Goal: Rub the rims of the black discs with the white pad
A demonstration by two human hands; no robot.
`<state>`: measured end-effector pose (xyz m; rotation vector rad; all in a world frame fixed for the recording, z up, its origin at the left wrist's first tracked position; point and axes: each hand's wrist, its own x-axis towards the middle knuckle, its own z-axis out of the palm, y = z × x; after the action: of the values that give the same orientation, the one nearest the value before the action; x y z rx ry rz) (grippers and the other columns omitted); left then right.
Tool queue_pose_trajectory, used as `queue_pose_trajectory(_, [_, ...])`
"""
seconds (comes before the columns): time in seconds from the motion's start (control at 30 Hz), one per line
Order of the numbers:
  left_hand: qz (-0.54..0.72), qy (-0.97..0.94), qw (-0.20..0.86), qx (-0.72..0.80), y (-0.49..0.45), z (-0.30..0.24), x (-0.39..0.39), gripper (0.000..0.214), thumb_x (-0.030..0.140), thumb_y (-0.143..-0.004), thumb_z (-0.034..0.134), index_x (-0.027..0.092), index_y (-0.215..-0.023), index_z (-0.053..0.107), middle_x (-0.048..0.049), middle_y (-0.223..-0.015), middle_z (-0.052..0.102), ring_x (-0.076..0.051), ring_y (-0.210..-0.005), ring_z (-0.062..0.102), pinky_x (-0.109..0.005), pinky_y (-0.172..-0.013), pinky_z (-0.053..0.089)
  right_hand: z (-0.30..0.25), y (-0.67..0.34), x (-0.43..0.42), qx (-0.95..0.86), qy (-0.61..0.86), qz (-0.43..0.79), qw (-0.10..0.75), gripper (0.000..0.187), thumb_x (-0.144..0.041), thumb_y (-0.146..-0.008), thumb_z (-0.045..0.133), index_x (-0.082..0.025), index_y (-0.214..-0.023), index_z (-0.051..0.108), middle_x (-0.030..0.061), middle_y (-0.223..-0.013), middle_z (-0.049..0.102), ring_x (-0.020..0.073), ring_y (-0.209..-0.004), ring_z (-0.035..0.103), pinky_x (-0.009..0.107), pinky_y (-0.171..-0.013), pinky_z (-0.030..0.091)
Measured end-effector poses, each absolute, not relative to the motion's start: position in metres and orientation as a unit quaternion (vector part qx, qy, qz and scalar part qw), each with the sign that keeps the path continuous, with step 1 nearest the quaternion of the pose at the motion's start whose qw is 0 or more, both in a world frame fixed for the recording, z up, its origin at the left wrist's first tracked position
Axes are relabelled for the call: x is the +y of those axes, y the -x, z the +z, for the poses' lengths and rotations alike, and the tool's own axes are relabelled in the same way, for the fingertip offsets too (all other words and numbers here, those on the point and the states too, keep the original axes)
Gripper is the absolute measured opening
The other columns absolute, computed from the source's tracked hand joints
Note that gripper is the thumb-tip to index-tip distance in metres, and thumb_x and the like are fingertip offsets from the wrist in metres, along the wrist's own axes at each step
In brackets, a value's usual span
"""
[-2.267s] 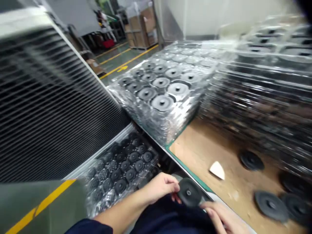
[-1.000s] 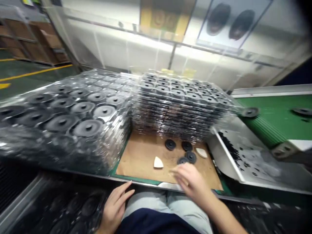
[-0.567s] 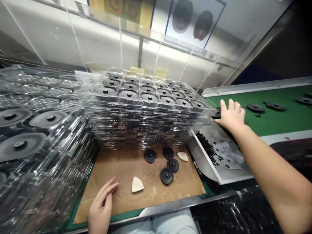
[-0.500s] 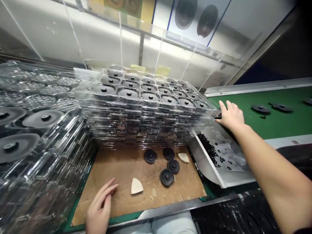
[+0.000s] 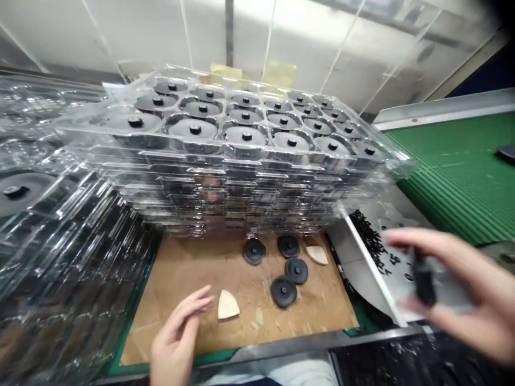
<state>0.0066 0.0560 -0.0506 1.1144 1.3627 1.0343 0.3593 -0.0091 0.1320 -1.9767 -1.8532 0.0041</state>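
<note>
My right hand (image 5: 462,289), smeared by motion, is above the white bin at the right. Between its thumb and fingers is a black plastic part (image 5: 423,276), seen nearly edge-on and blurred. My left hand (image 5: 179,335) hovers at the front of the cardboard sheet (image 5: 193,268) with its fingers stretched and nothing in them. Just right of its fingertips lies an off-white wedge-shaped pad (image 5: 228,305). Several round black discs with a small central hub, one of them a black disc (image 5: 284,291), lie on the cardboard. Behind them is a second off-white pad (image 5: 317,254).
Stacked clear plastic trays (image 5: 241,177) holding dark discs rise behind the cardboard. Another tray stack (image 5: 60,257) stands at left. The white bin (image 5: 372,262) contains small black pieces (image 5: 368,238) and plastic bags. A green conveyor belt (image 5: 462,171) runs at right.
My right hand has come back from the conveyor's edge towards me, now with a black part in it. The view has tilted down and closer. My left hand has barely moved.
</note>
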Motion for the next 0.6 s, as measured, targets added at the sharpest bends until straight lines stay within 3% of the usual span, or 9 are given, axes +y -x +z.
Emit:
queue_pose_trajectory(0.03, [0.436, -0.391, 0.611, 0.532, -0.021, -0.037, 0.055, 0.024, 0.045, -0.075, 0.067, 0.023, -0.083, 0.073, -0.008, -0.111, 0.072, -0.028, -0.108, 0.064, -0.043, -0.101, 0.046, 0.125, -0.336, -0.009, -0.717, 0.668, 0.05, 0.193, 0.062, -0.056, -0.076, 0.065, -0.04, -0.133, 0.048, 0.0047, -0.125, 0.061, 0.0299, -0.112, 0.061, 0.042, -0.09, 0.056])
queue_pose_trajectory(0.1, [0.362, -0.214, 0.811, 0.406, -0.048, -0.011, 0.054, 0.039, 0.05, -0.079, 0.062, 0.025, -0.109, 0.067, -0.0088, -0.123, 0.067, -0.028, -0.112, 0.063, -0.043, -0.098, 0.048, 0.108, -0.292, -0.001, -0.796, 0.566, 0.154, 0.147, 0.064, -0.049, -0.077, 0.07, -0.039, -0.136, 0.046, 0.0026, -0.13, 0.06, 0.0243, -0.114, 0.06, 0.033, -0.091, 0.056])
queue_pose_trajectory(0.17, [0.254, -0.077, 0.924, 0.276, -0.068, 0.007, 0.054, 0.055, 0.06, -0.085, 0.046, 0.02, -0.12, 0.061, -0.0127, -0.121, 0.067, -0.027, -0.11, 0.064, -0.044, -0.096, 0.048, 0.087, -0.258, 0.008, -0.836, 0.493, 0.199, 0.137, 0.07, -0.049, -0.076, 0.071, -0.029, -0.138, 0.046, 0.0064, -0.133, 0.058, 0.0269, -0.123, 0.053, 0.039, -0.102, 0.048])
queue_pose_trajectory(0.27, [0.234, 0.035, 0.941, 0.243, -0.076, 0.017, 0.054, 0.055, 0.057, -0.092, 0.032, 0.017, -0.116, 0.062, -0.0092, -0.1, 0.075, -0.021, -0.095, 0.069, -0.039, -0.091, 0.05, 0.051, -0.231, 0.008, -0.821, 0.509, 0.198, 0.165, 0.101, -0.057, -0.066, 0.075, -0.023, -0.148, 0.028, 0.015, -0.147, 0.042, 0.0381, -0.137, 0.034, 0.058, -0.108, 0.035])
queue_pose_trajectory(0.4, [0.298, 0.071, 0.91, 0.279, -0.064, 0.018, 0.047, 0.048, 0.047, -0.096, 0.026, 0.02, -0.116, 0.06, -0.009, -0.111, 0.073, -0.021, -0.103, 0.069, -0.038, -0.095, 0.047, 0.013, -0.213, -0.019, -0.731, 0.595, 0.222, 0.249, 0.122, -0.064, -0.061, 0.074, -0.025, -0.152, 0.002, 0.0192, -0.155, 0.021, 0.0411, -0.141, 0.024, 0.058, -0.106, 0.037])
queue_pose_trajectory(0.5, [0.34, 0.056, 0.9, 0.268, -0.058, 0.017, 0.037, 0.04, 0.039, -0.097, 0.031, 0.02, -0.121, 0.058, -0.0095, -0.116, 0.071, -0.022, -0.113, 0.064, -0.04, -0.108, 0.037, -0.002, -0.193, -0.035, -0.681, 0.628, 0.231, 0.298, 0.114, -0.059, -0.066, 0.074, -0.027, -0.151, 0.007, 0.0183, -0.156, 0.017, 0.0406, -0.141, 0.023, 0.058, -0.106, 0.037])
queue_pose_trajectory(0.6, [0.367, 0.027, 0.899, 0.239, -0.053, 0.014, 0.028, 0.039, 0.035, -0.093, 0.041, 0.023, -0.129, 0.053, -0.0074, -0.124, 0.068, -0.022, -0.121, 0.058, -0.04, -0.113, 0.029, -0.005, -0.179, -0.034, -0.656, 0.631, 0.245, 0.335, 0.086, -0.047, -0.074, 0.073, -0.028, -0.145, 0.029, 0.0161, -0.155, 0.019, 0.0393, -0.141, 0.025, 0.057, -0.106, 0.037])
